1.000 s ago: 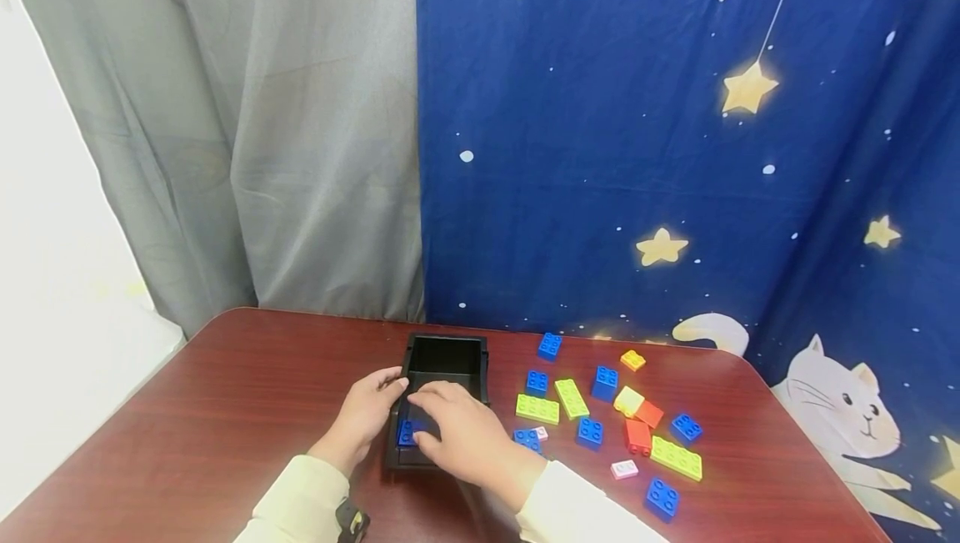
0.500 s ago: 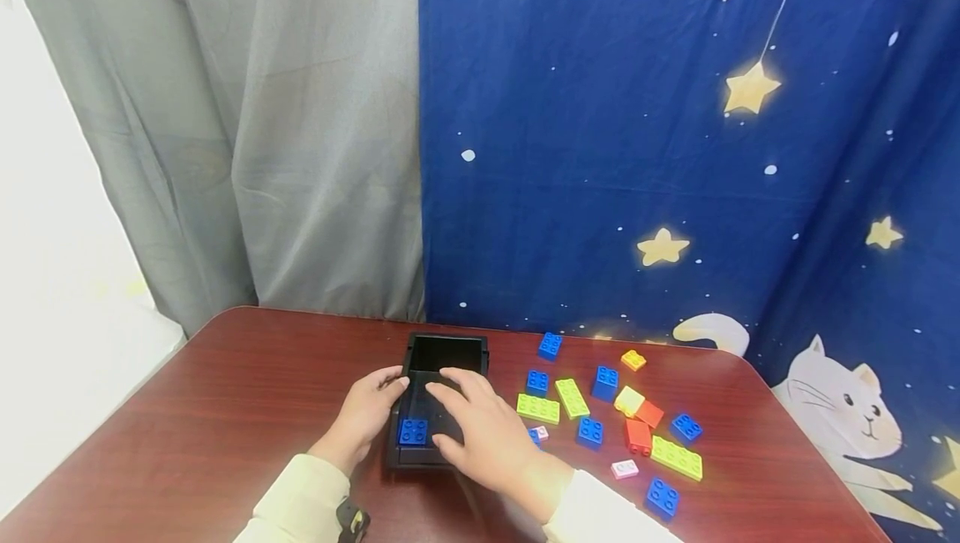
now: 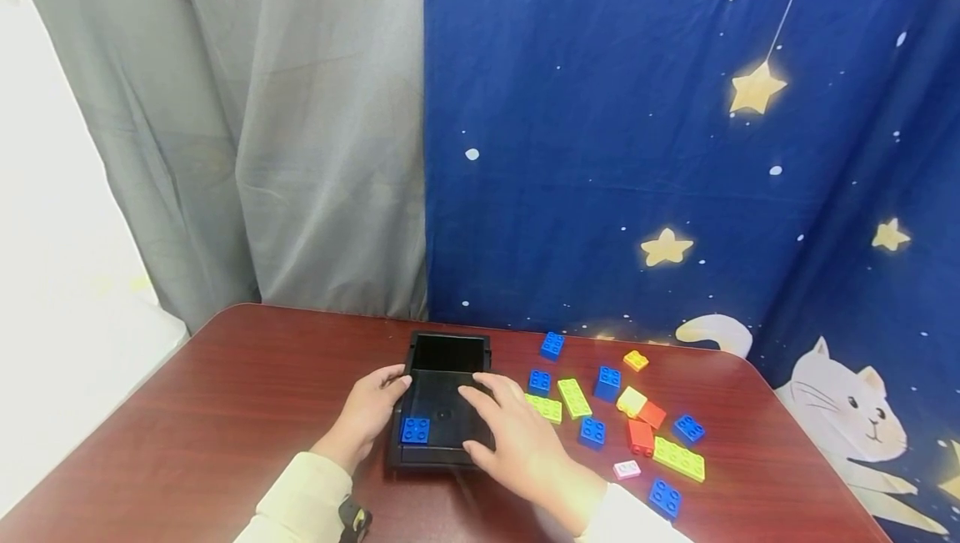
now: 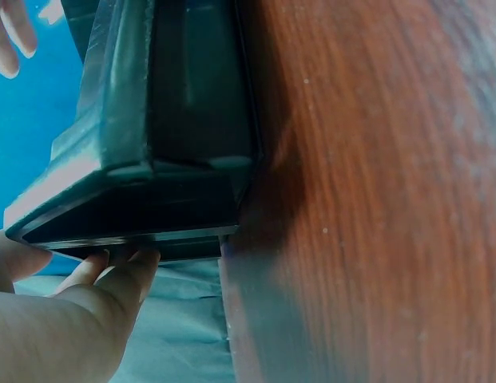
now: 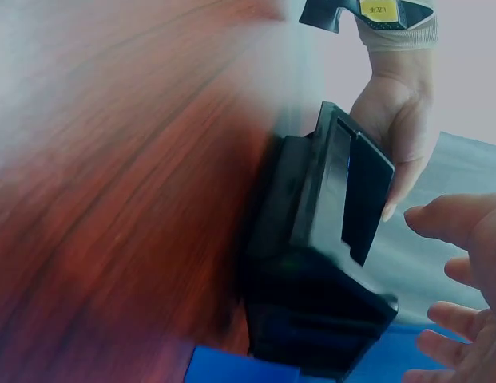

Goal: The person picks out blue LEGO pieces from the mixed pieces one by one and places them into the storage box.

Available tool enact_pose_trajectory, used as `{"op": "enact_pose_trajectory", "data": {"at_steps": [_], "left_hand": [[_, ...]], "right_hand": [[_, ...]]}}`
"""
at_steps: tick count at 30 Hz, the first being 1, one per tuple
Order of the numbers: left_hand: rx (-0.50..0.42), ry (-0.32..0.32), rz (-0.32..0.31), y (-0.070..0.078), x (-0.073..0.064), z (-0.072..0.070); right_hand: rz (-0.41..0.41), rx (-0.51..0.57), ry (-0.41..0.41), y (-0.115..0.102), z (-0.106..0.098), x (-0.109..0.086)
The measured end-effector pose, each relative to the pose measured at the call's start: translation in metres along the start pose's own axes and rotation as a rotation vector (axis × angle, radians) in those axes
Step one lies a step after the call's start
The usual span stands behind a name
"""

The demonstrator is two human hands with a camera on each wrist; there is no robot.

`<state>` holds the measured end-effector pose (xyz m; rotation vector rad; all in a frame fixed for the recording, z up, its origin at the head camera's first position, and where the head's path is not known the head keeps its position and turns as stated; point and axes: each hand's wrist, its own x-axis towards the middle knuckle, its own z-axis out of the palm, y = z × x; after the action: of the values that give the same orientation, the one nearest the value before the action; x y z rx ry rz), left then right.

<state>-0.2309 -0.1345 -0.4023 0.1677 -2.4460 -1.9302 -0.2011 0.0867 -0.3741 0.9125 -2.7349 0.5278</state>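
A black plastic bin (image 3: 435, 460) stands on the table. One blue toy brick (image 3: 415, 430), studs up, sits in its near left corner. My left hand (image 3: 363, 418) grips the bin's left rim, thumb on top. The left wrist view shows fingers (image 4: 124, 279) of that hand against the bin's wall. Over the bin's right side is my right hand (image 3: 521, 443), its fingers spread and holding nothing. In the right wrist view its fingers (image 5: 455, 219) are apart from the bin.
Right of the bin lie several loose bricks: blue (image 3: 592, 432), lime green (image 3: 679, 459), red (image 3: 641, 436), pale yellow (image 3: 631, 400), orange-yellow (image 3: 636, 360) and pink (image 3: 627, 470). Curtains (image 3: 525, 193) hang behind the reddish-brown table (image 3: 247, 409).
My right hand has moved right, away from the blue brick, which now shows fully in the bin's corner. Its fingers have spread. My left hand stays on the rim.
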Motion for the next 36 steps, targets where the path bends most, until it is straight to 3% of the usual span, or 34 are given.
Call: {"op": "enact_pose_trajectory", "data": {"at_steps": [8,27,36], "left_hand": [[0.005,-0.001,-0.008,0.002,0.0,0.001],[-0.002,0.004,-0.015,0.002,0.001,0.001],[-0.001,0.006,-0.021,0.002,0.0,0.0]], "right_hand": [[0.03,-0.007,0.034,0.014,0.0,-0.011],[0.14,-0.023,-0.013,0.031,0.001,-0.024],[0.143,-0.037,-0.029,0.037,0.002,-0.029]]}}
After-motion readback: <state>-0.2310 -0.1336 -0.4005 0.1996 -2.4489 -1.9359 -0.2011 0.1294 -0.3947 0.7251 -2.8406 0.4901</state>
